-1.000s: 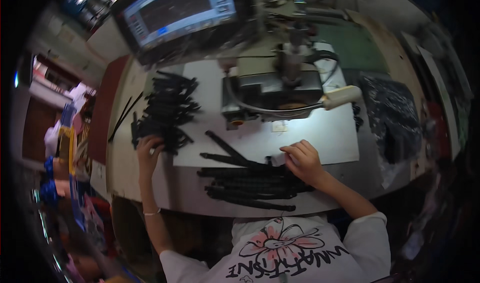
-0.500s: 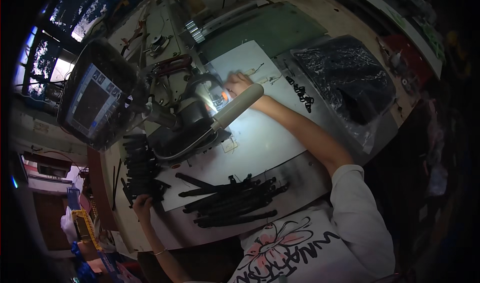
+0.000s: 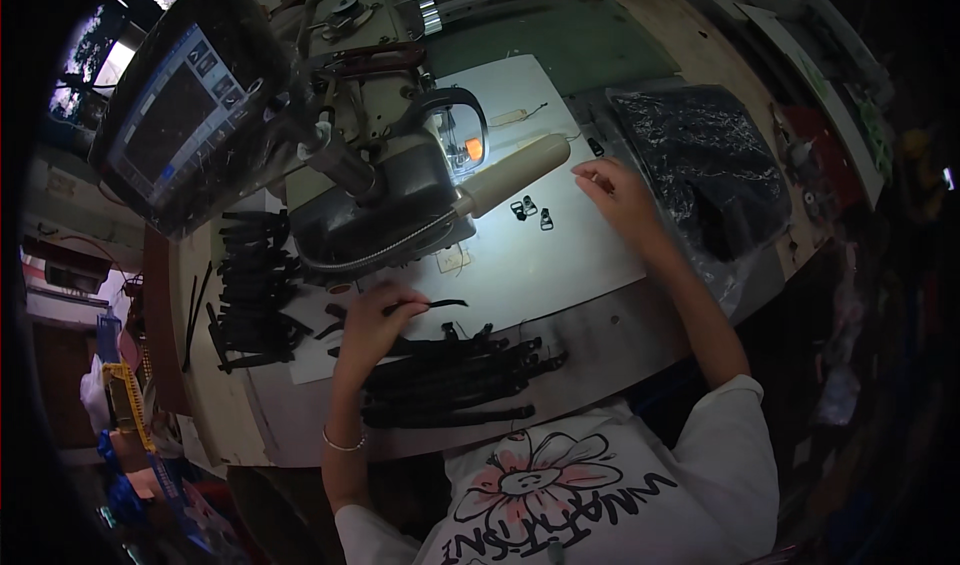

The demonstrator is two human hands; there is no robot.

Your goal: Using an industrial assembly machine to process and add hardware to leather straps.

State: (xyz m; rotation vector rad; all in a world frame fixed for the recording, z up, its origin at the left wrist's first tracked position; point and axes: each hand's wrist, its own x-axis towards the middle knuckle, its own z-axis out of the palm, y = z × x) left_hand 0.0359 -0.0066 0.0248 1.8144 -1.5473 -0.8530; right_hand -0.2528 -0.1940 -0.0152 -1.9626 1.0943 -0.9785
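My left hand [image 3: 375, 330] is closed in a pinch on a narrow black strap [image 3: 447, 303], whose end points right over the white sheet [image 3: 540, 275]. Just below it lies a pile of black straps [image 3: 440, 395]. My right hand [image 3: 625, 205] is above the sheet's right side, its fingers partly bent and apart, with nothing visible in them. To its left, small black buckles [image 3: 530, 208] lie on the sheet; another small black piece [image 3: 596, 147] is just beyond the fingertips. The sewing machine head [image 3: 385, 205], its lamp lit, stands between and beyond my hands.
A screen [image 3: 180, 105] on a post stands at the left. Another stack of black straps [image 3: 255, 285] lies below it. A clear plastic bag of black material [image 3: 700, 155] covers the table's right. A pale rounded bar [image 3: 515, 175] juts from the machine toward my right hand.
My left hand has moved from the left stack to the middle, now with a strap. My right hand has come back from beside the machine; buckles now lie further left on the sheet. The view has shifted.
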